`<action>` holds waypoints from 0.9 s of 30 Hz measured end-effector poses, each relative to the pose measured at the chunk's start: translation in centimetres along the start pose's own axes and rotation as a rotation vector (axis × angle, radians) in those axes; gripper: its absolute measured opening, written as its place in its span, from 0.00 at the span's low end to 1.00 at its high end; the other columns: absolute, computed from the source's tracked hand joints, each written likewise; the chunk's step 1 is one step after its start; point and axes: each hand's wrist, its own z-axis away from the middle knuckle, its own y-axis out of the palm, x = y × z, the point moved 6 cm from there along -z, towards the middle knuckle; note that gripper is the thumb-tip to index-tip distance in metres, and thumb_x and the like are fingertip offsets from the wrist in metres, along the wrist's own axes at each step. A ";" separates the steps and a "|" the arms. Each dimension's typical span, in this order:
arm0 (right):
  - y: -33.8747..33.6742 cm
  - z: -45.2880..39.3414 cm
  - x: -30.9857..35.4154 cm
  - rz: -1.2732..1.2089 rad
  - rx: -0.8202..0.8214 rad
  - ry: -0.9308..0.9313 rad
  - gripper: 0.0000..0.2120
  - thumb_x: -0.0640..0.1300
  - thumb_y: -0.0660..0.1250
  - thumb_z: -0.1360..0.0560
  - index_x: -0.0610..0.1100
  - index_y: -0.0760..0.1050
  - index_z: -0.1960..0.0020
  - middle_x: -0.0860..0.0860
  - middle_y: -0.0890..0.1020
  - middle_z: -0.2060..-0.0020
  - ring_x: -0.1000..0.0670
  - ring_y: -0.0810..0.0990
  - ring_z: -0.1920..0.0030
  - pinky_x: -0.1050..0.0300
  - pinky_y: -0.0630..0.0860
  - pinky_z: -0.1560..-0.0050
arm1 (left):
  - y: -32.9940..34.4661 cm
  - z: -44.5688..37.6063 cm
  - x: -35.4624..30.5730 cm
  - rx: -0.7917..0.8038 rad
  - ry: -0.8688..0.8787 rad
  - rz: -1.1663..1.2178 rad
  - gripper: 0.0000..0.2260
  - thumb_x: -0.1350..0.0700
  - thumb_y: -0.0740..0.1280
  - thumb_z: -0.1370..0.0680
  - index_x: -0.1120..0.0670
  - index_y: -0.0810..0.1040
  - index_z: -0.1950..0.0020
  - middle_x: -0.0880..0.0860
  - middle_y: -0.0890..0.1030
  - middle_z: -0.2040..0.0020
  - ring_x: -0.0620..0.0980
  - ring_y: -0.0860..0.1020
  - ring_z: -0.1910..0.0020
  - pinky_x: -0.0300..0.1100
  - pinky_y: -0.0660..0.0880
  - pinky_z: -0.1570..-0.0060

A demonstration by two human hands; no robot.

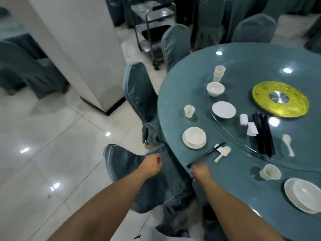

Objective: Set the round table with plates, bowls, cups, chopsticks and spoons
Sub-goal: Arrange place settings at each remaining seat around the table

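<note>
The chopsticks (206,153) lie aslant from the desk's (234,171) near edge — right hand (201,173) nearer, its blurred fingers' hold unclear; left hand (151,164) clenched, empty.

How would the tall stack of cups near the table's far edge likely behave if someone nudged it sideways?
The stack of cups stands tall and narrow, so it would probably tip rather than slide. The glossy table suggests little friction at the base. The cups look thin and light, so even a slight push may shift them.
</note>
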 end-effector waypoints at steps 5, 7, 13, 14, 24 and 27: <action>5.6 1.9 3.8 0.074 0.083 -0.075 0.08 0.38 0.58 0.22 0.38 0.73 0.58 0.40 0.79 0.63 0.43 0.78 0.63 0.52 0.72 0.60 | -5.0 4.1 5.0 -0.120 -0.061 0.065 0.10 0.57 0.60 0.23 0.56 0.78 0.46 0.53 0.81 0.49 0.51 0.78 0.52 0.44 0.77 0.48; 9.0 3.0 6.0 0.130 0.132 -0.146 0.08 0.40 0.60 0.22 0.41 0.73 0.59 0.43 0.79 0.62 0.44 0.78 0.61 0.51 0.76 0.56 | -6.9 5.8 7.7 -0.166 -0.129 0.086 0.10 0.57 0.60 0.23 0.56 0.78 0.47 0.53 0.81 0.50 0.53 0.79 0.51 0.46 0.77 0.48; 19.0 6.5 10.4 0.207 0.211 -0.256 0.11 0.40 0.61 0.23 0.46 0.73 0.63 0.44 0.80 0.60 0.46 0.79 0.59 0.51 0.79 0.50 | -11.4 8.7 16.5 -0.316 -0.270 0.217 0.10 0.57 0.59 0.24 0.54 0.80 0.49 0.54 0.82 0.54 0.54 0.80 0.56 0.42 0.76 0.57; 20.2 6.5 11.0 0.185 0.199 -0.251 0.11 0.38 0.60 0.23 0.43 0.74 0.63 0.42 0.81 0.60 0.45 0.79 0.59 0.49 0.80 0.50 | -11.9 8.7 17.5 -0.330 -0.270 0.234 0.11 0.58 0.59 0.23 0.54 0.80 0.48 0.54 0.82 0.53 0.53 0.79 0.57 0.41 0.76 0.57; 31.4 5.7 18.2 0.223 -0.117 -0.264 0.11 0.38 0.60 0.23 0.39 0.81 0.55 0.42 0.85 0.56 0.40 0.82 0.51 0.51 0.78 0.48 | -18.0 4.1 33.0 -0.232 -0.199 0.364 0.13 0.55 0.60 0.22 0.52 0.78 0.39 0.51 0.79 0.44 0.51 0.78 0.52 0.39 0.76 0.54; 34.5 6.3 20.9 0.186 -0.209 -0.251 0.11 0.37 0.60 0.25 0.37 0.81 0.56 0.39 0.85 0.57 0.38 0.82 0.53 0.47 0.79 0.48 | -21.3 2.8 37.4 -0.162 -0.159 0.331 0.13 0.55 0.60 0.22 0.52 0.78 0.40 0.52 0.79 0.44 0.49 0.77 0.54 0.38 0.74 0.55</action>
